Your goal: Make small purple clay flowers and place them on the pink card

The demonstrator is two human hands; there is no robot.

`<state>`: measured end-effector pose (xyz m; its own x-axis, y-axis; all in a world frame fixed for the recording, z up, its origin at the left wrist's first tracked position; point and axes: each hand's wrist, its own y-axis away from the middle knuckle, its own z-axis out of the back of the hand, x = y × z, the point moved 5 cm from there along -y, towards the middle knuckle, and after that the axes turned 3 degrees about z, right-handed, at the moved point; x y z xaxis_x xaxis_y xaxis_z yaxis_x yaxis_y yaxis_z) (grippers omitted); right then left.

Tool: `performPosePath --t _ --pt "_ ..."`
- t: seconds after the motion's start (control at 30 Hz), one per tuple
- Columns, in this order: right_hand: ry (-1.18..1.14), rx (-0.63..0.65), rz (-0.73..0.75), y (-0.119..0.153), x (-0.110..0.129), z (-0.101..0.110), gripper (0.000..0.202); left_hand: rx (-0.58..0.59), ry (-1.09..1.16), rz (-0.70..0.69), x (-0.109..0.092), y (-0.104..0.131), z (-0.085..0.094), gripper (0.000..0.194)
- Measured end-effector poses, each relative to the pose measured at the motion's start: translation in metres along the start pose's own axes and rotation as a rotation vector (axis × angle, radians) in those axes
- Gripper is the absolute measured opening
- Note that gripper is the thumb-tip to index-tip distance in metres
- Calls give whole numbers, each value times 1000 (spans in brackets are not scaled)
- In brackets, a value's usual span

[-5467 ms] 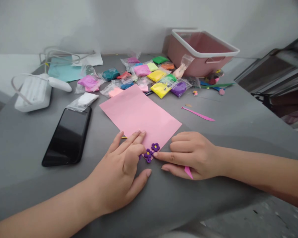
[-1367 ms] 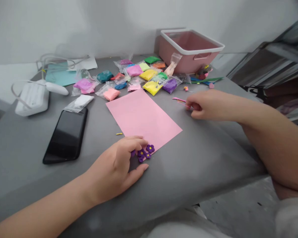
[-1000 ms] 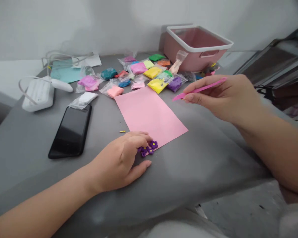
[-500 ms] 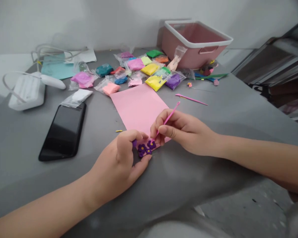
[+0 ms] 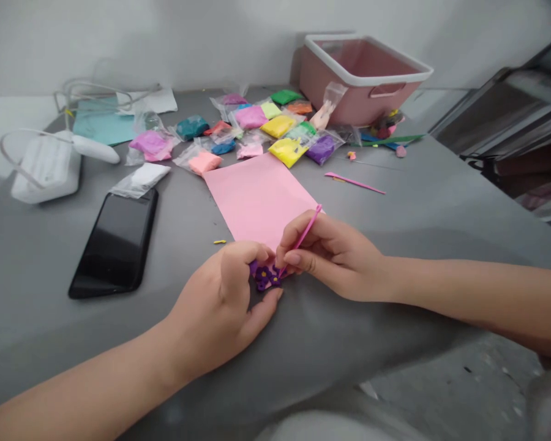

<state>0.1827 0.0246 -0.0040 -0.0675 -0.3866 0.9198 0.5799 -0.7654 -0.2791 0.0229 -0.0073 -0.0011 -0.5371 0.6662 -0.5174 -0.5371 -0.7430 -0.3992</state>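
Note:
My right hand (image 5: pixel 333 254) pinches a thin pink clay-modelling tool (image 5: pixel 307 231), its lower tip down at the small purple clay flowers (image 5: pixel 263 275) with yellow centres. The flowers lie at the near corner of a pink sheet of paper (image 5: pixel 261 196); my right fingers partly cover one. My left hand (image 5: pixel 229 297) curves around that corner from the left, thumb and index finger apart on either side of the flowers. A lump of purple clay (image 5: pixel 253 267) shows inside its curled fingers, which are partly hidden.
Bags of coloured clay (image 5: pixel 278 126) spread behind the paper. A pink basket (image 5: pixel 349 92) stands at the back right, near another pink tool (image 5: pixel 356 182). On the left are a black phone (image 5: pixel 112 245), a small white bag (image 5: pixel 142 179) and a white power strip (image 5: pixel 48 168).
My right hand has moved slightly down and left, bringing the tool's tip from the upper right flower to the lower one. My left hand has shifted slightly right, the purple lump with it.

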Motion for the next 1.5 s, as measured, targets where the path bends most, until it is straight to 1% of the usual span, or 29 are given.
performPosePath --t 0.13,0.23,0.3,0.9,1.07,1.23,1.4,1.5 --pt "114 -18 89 0 4 1 8 9 28 -20 0 1 0 49" --pt "180 -35 194 0 9 0 6 11 18 -9 0 2 0 48" --pt "202 -46 232 0 10 0 5 14 7 2 1 2 0 46" --pt "262 -20 240 0 10 -2 4 19 6 0 -1 2 2 47" --pt "307 -16 265 -1 14 -3 3 14 5 1 -1 1 1 46" --pt "343 24 331 1 17 -5 5 1 13 -15 -1 1 2 48" --pt "306 67 430 4 19 -9 9 9 33 2 0 1 1 48" --pt "272 31 484 7 22 -7 12 19 39 10 0 1 0 48"
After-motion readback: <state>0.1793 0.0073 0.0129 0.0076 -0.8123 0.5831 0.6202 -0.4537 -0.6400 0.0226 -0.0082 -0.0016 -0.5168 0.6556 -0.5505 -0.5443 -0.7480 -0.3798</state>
